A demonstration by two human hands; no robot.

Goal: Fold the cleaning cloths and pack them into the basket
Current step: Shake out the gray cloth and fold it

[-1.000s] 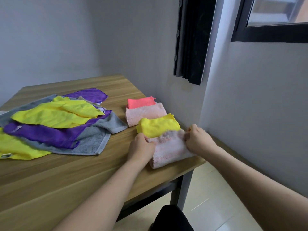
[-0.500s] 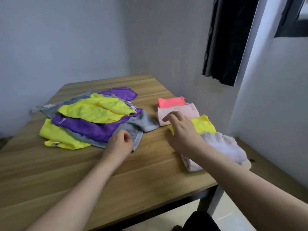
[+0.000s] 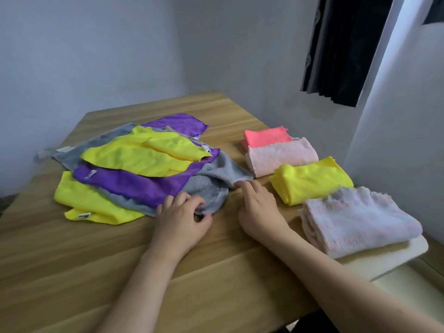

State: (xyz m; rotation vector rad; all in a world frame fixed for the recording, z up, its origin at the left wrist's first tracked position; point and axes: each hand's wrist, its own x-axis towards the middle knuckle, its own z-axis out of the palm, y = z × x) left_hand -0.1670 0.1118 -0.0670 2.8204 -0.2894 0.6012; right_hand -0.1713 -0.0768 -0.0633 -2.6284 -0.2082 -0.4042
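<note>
Both my hands at the grey cloth

My left hand [image 3: 181,218] pinches the near edge of the grey cloth [image 3: 211,186] in the loose pile on the counter [image 3: 72,272]; my right hand [image 3: 258,205] pinches its corner. To the right of my right hand lie four folded cloths [image 3: 312,183] in a row.

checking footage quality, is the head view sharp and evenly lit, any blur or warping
Head view: soft daylight, no glare, faint shadows under the cloth pile; table edges bow from the wide lens; right hand and left hand slightly soft; fluffy folded cloth looks fuzzy.
</note>
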